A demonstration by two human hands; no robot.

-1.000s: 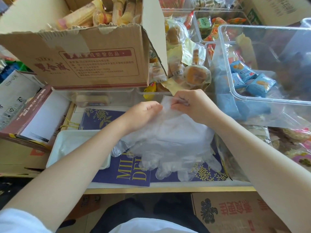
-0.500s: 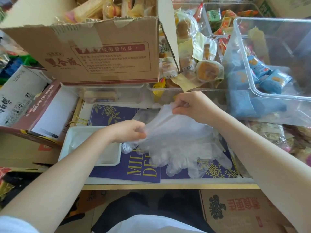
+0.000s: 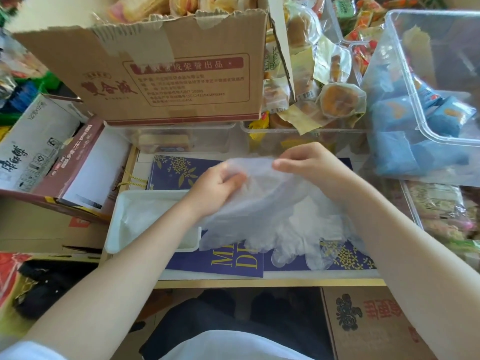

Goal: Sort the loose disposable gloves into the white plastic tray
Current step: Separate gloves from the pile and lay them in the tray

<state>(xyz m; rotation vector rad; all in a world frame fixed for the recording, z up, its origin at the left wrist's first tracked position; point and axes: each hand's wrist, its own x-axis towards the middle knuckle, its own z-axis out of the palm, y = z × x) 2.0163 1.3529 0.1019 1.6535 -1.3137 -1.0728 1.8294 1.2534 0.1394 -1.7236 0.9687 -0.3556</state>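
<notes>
The gloves are thin, clear plastic, almost see-through with a faint bluish-white haze, and they lie in a loose, crumpled pile on the desk, resting on a dark blue paper bag with gold lettering and gold flower prints. Several limp glove fingers spill out at the near edge of the pile, flat and wrinkled, with the bag's pattern showing through them. The cuff ends are bunched up at the far side, where both hands meet.

The left hand has its fingers curled into the film at the left of the bunch, its grip closed on the gloves. The right hand holds the far edge of the same bunch from the right, thumb and forefinger pinching the plastic, so the top sheet is stretched between the two hands and lifted a little above the rest.

The white tray sits just left of the pile, on the desk and partly under the left forearm. It is shallow and rectangular with rounded corners, and some pale, filmy material lies inside it; whether that is gloves I cannot tell for sure.

Behind the hands stands a large open cardboard box with red printing, set on low clear tubs. To the right is a clear plastic bin holding blue snack packets, and wrapped pastries are heaped between box and bin.
</notes>
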